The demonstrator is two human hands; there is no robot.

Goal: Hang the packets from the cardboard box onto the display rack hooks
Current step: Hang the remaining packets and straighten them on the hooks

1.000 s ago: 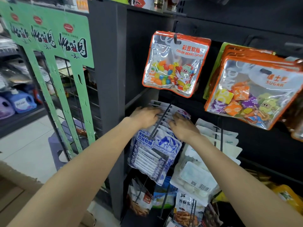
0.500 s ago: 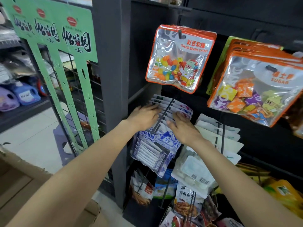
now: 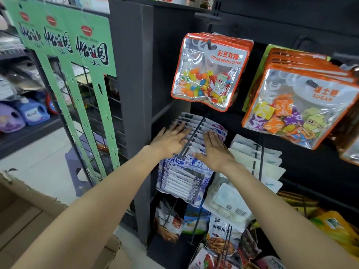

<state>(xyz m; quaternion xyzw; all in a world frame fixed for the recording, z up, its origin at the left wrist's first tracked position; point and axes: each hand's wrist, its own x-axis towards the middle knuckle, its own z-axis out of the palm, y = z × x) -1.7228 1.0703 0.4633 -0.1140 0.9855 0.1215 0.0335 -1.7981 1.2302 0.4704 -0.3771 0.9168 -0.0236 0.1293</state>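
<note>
Looks mostly done here: a full row of blue-and-white candy packets (image 3: 184,171) hangs on the rack hook (image 3: 191,136), left hand (image 3: 171,137) and right hand (image 3: 214,150) flat-fingered on their tops, grasping nothing, cardboard box (image 3: 29,206) down left, its contents out of view.

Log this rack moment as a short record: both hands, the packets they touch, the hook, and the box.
left hand: flat, fingers straight, on packet tops
right hand: flat, on the same stack
packets: blue-and-white candy packets, a row hung on one hook
hook: dark metal display hook, between the hands
box: brown cardboard box, lower left, contents unseen
</note>
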